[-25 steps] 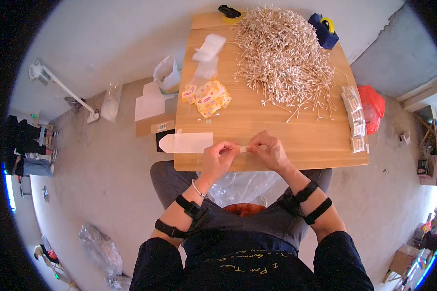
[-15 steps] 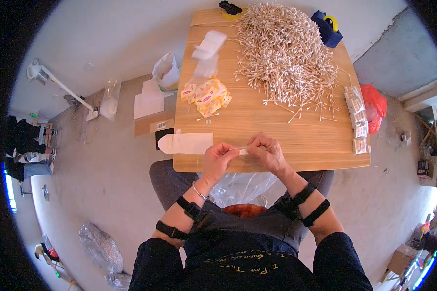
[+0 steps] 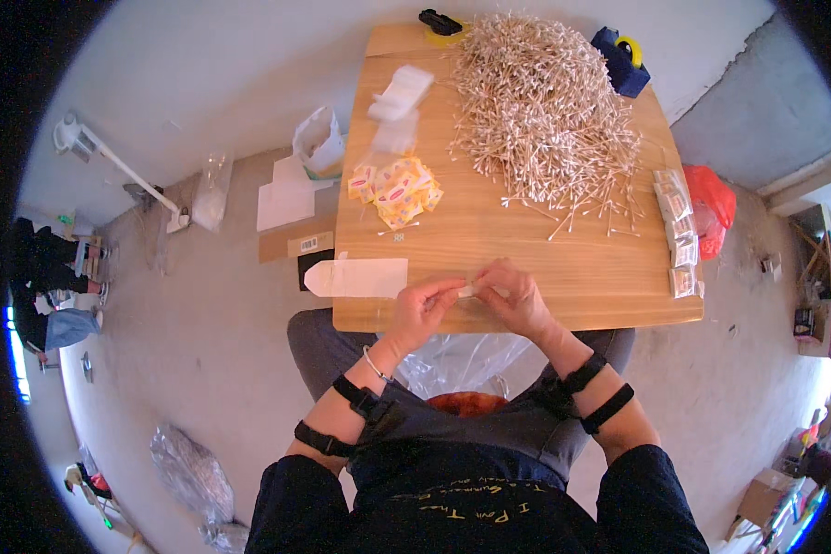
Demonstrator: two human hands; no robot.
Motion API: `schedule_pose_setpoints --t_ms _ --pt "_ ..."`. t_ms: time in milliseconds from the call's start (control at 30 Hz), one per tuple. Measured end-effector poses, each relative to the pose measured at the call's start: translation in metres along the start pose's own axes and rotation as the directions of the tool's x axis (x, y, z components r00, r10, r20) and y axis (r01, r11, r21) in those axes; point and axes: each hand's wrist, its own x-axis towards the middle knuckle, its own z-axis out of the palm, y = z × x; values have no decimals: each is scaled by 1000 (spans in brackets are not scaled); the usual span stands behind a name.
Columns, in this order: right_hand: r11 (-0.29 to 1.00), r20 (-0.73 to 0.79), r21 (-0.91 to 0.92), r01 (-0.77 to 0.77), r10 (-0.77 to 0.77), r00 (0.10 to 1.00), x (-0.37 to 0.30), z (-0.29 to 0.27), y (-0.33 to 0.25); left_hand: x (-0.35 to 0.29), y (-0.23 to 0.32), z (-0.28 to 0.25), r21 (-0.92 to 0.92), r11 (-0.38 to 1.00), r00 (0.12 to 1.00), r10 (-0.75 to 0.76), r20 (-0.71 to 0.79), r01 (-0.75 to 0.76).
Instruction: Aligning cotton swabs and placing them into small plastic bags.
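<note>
Above the table's near edge my left hand point(image 3: 422, 310) and my right hand point(image 3: 519, 301) meet, both closed, thumbs and fingers pinching a small whitish piece point(image 3: 466, 291). It looks thin and filmy, but most of it is hidden by my fingers. Just left of my left hand lies a white paper strip point(image 3: 365, 278) with a pointed end. A little pile of yellow-and-white printed slips point(image 3: 399, 196) sits farther off. A large heap of cotton swabs point(image 3: 549, 111) covers the far part of the wooden table point(image 3: 526, 254).
Clear plastic bags point(image 3: 403, 92) lie at the far left. A black tape cutter point(image 3: 440, 22) and a dark blue tape dispenser point(image 3: 624, 65) stand at the back. Small filled packets point(image 3: 678, 235) line the right edge, beside a red plastic bag point(image 3: 711, 210). A white bin point(image 3: 319, 143) stands left.
My fingers have shifted slightly around the small whitish piece, with the right hand's fingers more spread over it. The whole view has tilted a little; nothing on the table has visibly moved.
</note>
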Motion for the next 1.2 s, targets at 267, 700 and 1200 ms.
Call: schedule_pose_setpoints --t_ms 267,700,1200 --pt "582 298 -619 527 -446 844 -1 -13 -8 -5 1 -5 745 388 698 702 142 -542" --pt "960 -338 -280 13 -111 934 -28 -20 18 -5 -16 13 589 741 834 517 -193 -323" --pt "709 -935 286 -645 353 -28 -166 -291 106 -8 -33 18 426 892 932 270 -243 -147"
